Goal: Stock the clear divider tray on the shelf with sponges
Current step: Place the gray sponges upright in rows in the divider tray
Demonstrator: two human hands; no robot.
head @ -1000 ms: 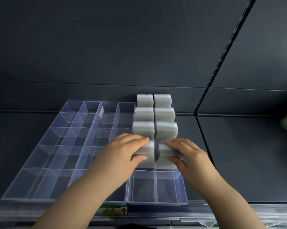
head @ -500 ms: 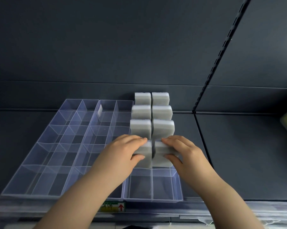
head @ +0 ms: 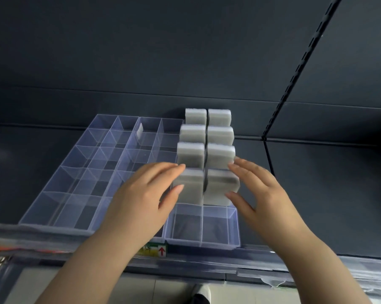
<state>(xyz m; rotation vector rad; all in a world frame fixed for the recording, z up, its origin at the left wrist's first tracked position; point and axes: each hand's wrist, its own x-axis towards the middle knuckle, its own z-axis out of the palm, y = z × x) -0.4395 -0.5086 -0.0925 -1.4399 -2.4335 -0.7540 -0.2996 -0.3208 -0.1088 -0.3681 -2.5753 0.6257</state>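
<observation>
A clear divider tray (head: pixel 234 224) sits on the dark shelf, and its two right columns hold several grey-white sponges standing upright in pairs. The nearest pair, a left sponge (head: pixel 190 189) and a right sponge (head: pixel 222 187), stands in the second row from the front. My left hand (head: pixel 148 194) is just left of that pair with its fingers spread, fingertips near the left sponge's top corner. My right hand (head: pixel 259 189) is just right of the pair, fingers straight and apart from the sponge. Neither hand holds anything.
Left of the sponges the clear tray (head: pixel 53 207) has several bare compartments. The front row under the nearest pair (head: pixel 185 222) is bare too. A price label with a red arrow (head: pixel 157 250) sits on the shelf's front rail. A black upright (head: pixel 294 69) divides the back panel.
Both hands held the nearest pair of sponges a second ago. Their fingers have since let go and opened, and the hands have drawn slightly outward. The two sponges stay standing in their compartments.
</observation>
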